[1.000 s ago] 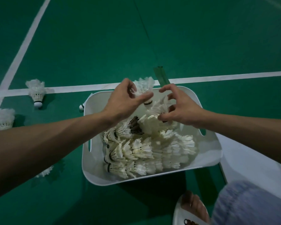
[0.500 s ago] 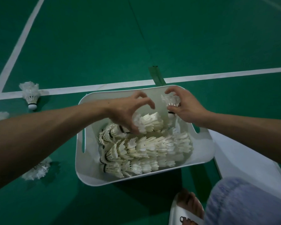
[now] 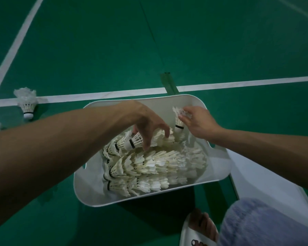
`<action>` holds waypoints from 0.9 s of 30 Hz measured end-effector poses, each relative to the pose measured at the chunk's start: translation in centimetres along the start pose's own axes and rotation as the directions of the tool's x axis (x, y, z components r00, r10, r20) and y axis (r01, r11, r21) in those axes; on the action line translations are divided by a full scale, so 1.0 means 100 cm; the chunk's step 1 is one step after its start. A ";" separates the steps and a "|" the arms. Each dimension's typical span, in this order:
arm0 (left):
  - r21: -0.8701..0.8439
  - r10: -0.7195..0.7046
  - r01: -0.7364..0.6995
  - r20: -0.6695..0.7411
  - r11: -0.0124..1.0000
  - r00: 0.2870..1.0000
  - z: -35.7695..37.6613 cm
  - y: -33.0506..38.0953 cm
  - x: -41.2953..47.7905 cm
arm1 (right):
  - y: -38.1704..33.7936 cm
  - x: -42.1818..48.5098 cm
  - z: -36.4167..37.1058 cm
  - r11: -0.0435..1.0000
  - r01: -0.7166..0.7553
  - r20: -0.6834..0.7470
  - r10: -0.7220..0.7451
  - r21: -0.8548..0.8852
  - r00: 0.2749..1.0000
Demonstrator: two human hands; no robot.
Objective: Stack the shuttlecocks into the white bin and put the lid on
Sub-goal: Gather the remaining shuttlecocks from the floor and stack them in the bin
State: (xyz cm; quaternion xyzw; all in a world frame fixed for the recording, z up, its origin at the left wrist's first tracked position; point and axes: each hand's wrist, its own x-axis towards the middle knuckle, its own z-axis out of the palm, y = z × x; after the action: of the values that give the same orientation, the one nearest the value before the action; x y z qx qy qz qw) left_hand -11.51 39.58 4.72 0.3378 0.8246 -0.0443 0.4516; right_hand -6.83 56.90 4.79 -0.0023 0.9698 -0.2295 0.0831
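Two hands reach into the white plastic bin (image 3: 89,189) at frame centre: left hand (image 3: 147,124) gripping a nested row of white feather shuttlecocks (image 3: 157,139), right hand (image 3: 200,122) pinching one upright shuttlecock (image 3: 178,119) at its upper right.

The white rectangular plastic bin (image 3: 89,192) was seen as smooth and matt; the white feather shuttlecocks (image 3: 155,162) were seen as ragged.

Count: 1 white bin (image 3: 85,190), 1 lid (image 3: 256,185) lower right. 2 loose shuttlecocks (image 3: 28,103) on the floor at far left, one cut off by the frame edge. 1 single shuttlecock (image 3: 178,119) pinched in right hand (image 3: 199,121). Bin holds at least 3 nested rows, left hand (image 3: 148,121) gripping the top row (image 3: 132,142); singles too packed to count. 1 slipper (image 3: 190,237)
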 end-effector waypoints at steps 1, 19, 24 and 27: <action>0.014 0.001 -0.001 -0.016 1.000 1.000 0.000 -0.001 -0.001 | 0.000 0.000 0.000 1.000 -0.011 0.008 0.011 0.018 1.000; -0.340 -0.112 0.106 0.003 0.934 0.994 0.012 -0.028 -0.081 | -0.008 -0.010 0.026 0.801 -0.412 0.206 0.356 0.435 0.911; -0.212 -0.172 0.191 0.105 0.959 0.979 0.053 -0.036 -0.059 | -0.016 -0.013 0.033 0.701 -0.503 0.327 0.383 0.507 0.864; -0.164 -0.166 0.175 0.065 0.971 0.984 0.059 -0.040 -0.050 | -0.017 -0.008 0.034 0.685 -0.535 0.345 0.410 0.495 0.844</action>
State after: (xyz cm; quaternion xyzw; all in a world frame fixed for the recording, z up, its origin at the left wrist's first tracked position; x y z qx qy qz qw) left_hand -7.85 31.72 4.15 0.2248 0.8396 -0.0212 0.4940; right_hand -5.57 53.88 2.71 0.2504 0.8073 -0.4792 0.2366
